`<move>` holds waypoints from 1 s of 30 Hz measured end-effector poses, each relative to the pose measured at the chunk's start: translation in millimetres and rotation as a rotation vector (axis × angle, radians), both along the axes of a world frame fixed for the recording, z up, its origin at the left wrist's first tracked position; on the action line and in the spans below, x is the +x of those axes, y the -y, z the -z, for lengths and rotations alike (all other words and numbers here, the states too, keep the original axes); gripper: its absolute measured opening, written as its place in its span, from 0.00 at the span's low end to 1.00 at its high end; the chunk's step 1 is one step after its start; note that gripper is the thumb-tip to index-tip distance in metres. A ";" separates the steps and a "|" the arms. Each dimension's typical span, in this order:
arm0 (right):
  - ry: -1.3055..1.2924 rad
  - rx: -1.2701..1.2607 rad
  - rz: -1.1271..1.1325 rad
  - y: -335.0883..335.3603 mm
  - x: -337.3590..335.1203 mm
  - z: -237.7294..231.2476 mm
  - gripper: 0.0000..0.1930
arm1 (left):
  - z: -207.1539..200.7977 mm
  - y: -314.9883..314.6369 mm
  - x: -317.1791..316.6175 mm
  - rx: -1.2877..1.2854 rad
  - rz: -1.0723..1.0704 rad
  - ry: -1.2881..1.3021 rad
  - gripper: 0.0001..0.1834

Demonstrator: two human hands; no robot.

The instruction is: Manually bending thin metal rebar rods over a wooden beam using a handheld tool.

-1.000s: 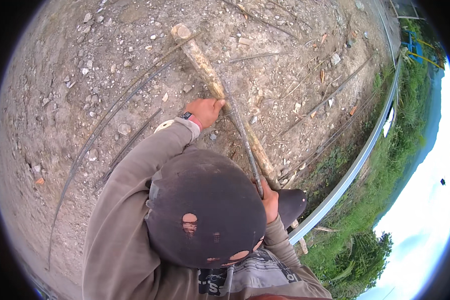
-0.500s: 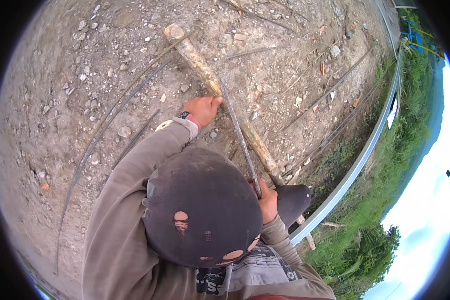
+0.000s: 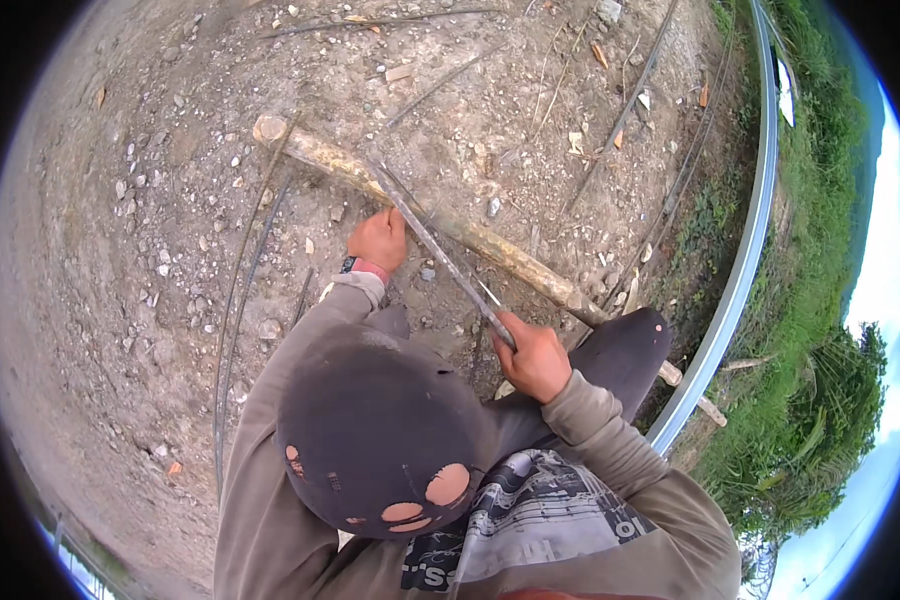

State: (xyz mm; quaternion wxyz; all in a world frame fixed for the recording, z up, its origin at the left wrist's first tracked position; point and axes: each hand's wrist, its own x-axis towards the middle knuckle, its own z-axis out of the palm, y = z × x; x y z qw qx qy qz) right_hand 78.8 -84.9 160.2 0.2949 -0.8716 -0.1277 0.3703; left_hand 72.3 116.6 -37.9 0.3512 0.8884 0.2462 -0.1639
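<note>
A long, stripped wooden pole (image 3: 500, 250) lies slanting on the ground before me, from far left to near right. My left hand (image 3: 378, 240) is closed at the pole's near side, a watch on its wrist; what its fingers grip, if anything, is hidden. Wrapped round the near end of what looks like a hacksaw (image 3: 440, 252) is my right hand (image 3: 535, 358). Its worn grey frame points forward and left, with the far end over the pole. A thin, bright strip shows beside the frame near my right hand.
Dark, thin rods (image 3: 238, 310) lie to the left, and more rods (image 3: 625, 110) to the right. Stones and broken chips cover the dirt. My bent knees are close below my hands. A metal guardrail (image 3: 755, 230) runs along the right, with a grassy slope behind it.
The view has turned, so the pole lies flatter across it. My right hand has come out from behind the knee, and the hacksaw slants more. My left hand stays by the pole.
</note>
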 end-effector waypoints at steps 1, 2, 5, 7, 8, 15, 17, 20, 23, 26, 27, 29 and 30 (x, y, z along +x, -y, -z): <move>-0.058 -0.096 -0.004 -20.1 16.5 17.9 0.11 | -0.2 1.0 0.7 0.014 0.037 -0.011 0.23; 0.045 -0.007 0.007 -43.6 32.3 42.7 0.11 | -0.8 2.2 1.8 -0.007 0.007 -0.019 0.23; 0.082 0.011 0.011 -48.4 32.9 69.4 0.11 | -3.7 2.5 5.5 0.011 -0.004 -0.001 0.22; 0.033 0.020 0.016 -13.4 8.1 54.5 0.12 | -3.7 2.3 7.1 -0.021 0.012 -0.042 0.21; 0.065 0.088 0.056 12.1 -8.5 35.3 0.13 | -3.0 2.0 7.8 0.002 -0.005 0.007 0.21; 0.030 -0.018 -0.010 -23.0 17.1 51.4 0.12 | -5.2 4.1 5.4 -0.007 0.017 -0.033 0.22; 0.204 0.155 0.030 -40.6 25.7 72.2 0.11 | -6.5 4.4 5.1 0.008 -0.006 -0.011 0.22; 0.060 -0.005 -0.020 -13.7 6.7 59.3 0.12 | -5.2 4.0 6.4 0.007 0.015 0.005 0.22; -0.005 0.046 -0.034 40.6 -28.8 6.2 0.13 | -2.4 4.3 5.3 0.025 0.013 0.015 0.22; 0.033 0.048 0.014 28.6 -21.2 6.7 0.12 | -3.8 5.4 4.9 0.037 0.017 0.012 0.22; -0.011 -0.050 -0.010 5.8 -4.0 28.0 0.12 | -4.8 5.4 4.9 0.012 0.007 0.009 0.22; 0.229 0.102 0.041 -37.0 22.3 73.1 0.11 | -7.1 5.7 4.6 0.045 -0.008 0.019 0.22; 0.189 0.080 -0.008 -38.3 21.8 80.3 0.11 | -7.8 5.6 5.4 0.029 0.004 0.024 0.22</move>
